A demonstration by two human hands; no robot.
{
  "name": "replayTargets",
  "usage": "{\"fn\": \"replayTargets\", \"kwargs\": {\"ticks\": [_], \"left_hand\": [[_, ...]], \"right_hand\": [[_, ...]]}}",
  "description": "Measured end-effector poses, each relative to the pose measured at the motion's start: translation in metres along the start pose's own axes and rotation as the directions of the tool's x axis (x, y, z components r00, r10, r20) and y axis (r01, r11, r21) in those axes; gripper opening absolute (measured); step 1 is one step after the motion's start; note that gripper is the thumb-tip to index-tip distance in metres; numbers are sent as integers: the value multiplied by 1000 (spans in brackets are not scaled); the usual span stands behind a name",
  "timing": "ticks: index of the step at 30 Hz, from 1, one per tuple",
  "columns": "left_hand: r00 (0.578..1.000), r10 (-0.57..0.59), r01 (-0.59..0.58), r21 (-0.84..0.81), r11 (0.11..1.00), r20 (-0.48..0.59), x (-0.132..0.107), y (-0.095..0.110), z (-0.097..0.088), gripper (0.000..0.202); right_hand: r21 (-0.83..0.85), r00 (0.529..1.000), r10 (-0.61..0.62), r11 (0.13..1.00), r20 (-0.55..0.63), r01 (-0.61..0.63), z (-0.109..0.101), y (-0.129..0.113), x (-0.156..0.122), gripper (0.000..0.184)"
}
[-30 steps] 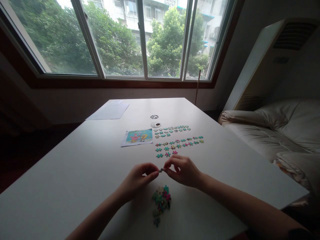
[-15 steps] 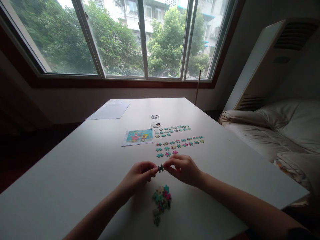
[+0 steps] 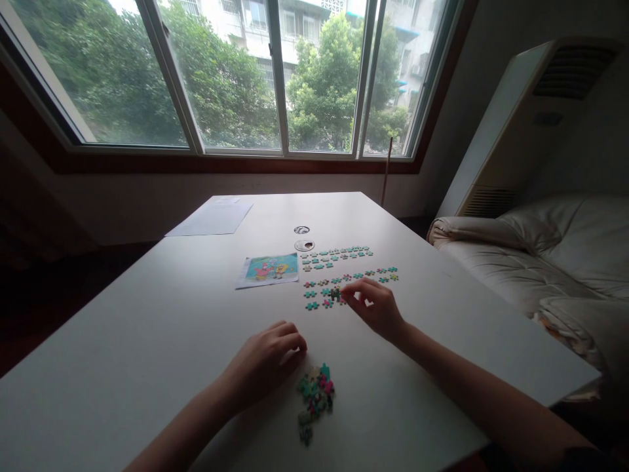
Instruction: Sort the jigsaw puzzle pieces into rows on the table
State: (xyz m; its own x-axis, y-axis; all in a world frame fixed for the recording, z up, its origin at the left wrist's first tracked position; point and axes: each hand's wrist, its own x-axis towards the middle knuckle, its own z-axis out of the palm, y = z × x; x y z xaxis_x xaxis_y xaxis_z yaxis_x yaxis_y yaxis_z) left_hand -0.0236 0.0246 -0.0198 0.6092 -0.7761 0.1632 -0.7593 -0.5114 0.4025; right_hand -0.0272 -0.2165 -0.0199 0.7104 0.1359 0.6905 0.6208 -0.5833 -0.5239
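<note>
My right hand (image 3: 374, 307) pinches a dark jigsaw puzzle piece (image 3: 335, 294) between thumb and fingertips, above the nearer rows of laid-out puzzle pieces (image 3: 328, 283). Part of the lowest row is hidden by that hand. Lower and to the left, my left hand (image 3: 275, 351) hovers over or rests on the table, fingers loosely bent with nothing visible in them. Just right of it lies a heap of mixed puzzle pieces (image 3: 316, 393), teal, pink and dark. Farther back, more puzzle pieces (image 3: 339, 254) form another group of rows.
A printed cartoon picture (image 3: 270, 269) lies left of the rows. Two round table fittings (image 3: 304, 246) sit behind it. White paper (image 3: 211, 218) lies at the far left of the white table (image 3: 122, 341). A pale sofa (image 3: 501, 262) stands beyond the right edge.
Both hands were at the dark piece before. My left hand has let go and drawn slightly back, while my right hand has carried the piece forward to the nearer rows.
</note>
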Motion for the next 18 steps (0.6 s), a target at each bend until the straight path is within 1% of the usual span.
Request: {"fn": "replayTargets", "kwargs": {"ticks": [3,5,9,13,18], "left_hand": [[999,29,-28,-19,999,40,0,1,0,15],[997,45,-44,-34,998,58,-1,2,-1,14],[994,81,-76,-69,995,68,-1,5,-1,14],[993,90,-82,-102,991,78,-1,8,-1,15],[992,102,-96,-80,992,75,-2,11,-3,16]], "right_hand": [[-4,997,1,1000,-76,-1,-7,3,3,8],[-15,994,-10,1000,-106,8,-10,3,4,7],[-34,994,-39,999,-105,36,-13,1,5,6],[-46,993,-62,997,-101,58,-13,1,4,6],[-63,995,-46,997,-88,40,-13,1,4,8]]}}
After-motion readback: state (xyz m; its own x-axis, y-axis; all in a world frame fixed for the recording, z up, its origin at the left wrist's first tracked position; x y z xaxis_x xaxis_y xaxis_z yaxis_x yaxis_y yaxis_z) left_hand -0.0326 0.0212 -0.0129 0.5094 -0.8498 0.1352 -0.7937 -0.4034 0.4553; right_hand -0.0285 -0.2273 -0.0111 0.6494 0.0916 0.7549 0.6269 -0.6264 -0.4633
